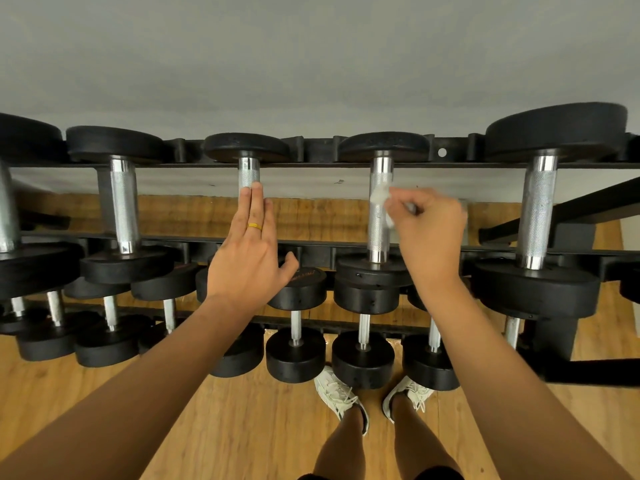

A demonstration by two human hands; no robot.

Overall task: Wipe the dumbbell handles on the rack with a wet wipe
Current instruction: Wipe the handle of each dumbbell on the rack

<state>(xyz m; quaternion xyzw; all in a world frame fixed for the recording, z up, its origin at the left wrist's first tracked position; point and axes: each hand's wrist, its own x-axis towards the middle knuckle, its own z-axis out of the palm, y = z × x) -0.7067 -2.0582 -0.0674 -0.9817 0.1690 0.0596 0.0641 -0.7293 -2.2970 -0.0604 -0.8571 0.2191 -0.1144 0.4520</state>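
The wet wipe [380, 196] is white, crumpled and a little blurred. It lies against the upper part of a silver knurled handle [378, 233] and is pinched by the fingers of the right hand [431, 221]. This handle spans the two top rails of the black rack [322, 152]. Other handles [540, 209] lie parallel beside it. Smaller dumbbells [363, 355] sit on the lower tier.

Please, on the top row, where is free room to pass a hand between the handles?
The gap between the left thick handle and the thin handle under the left hand is free. Between the wiped handle and the right handle, the right hand with the wipe fills part. The lower row is crowded.
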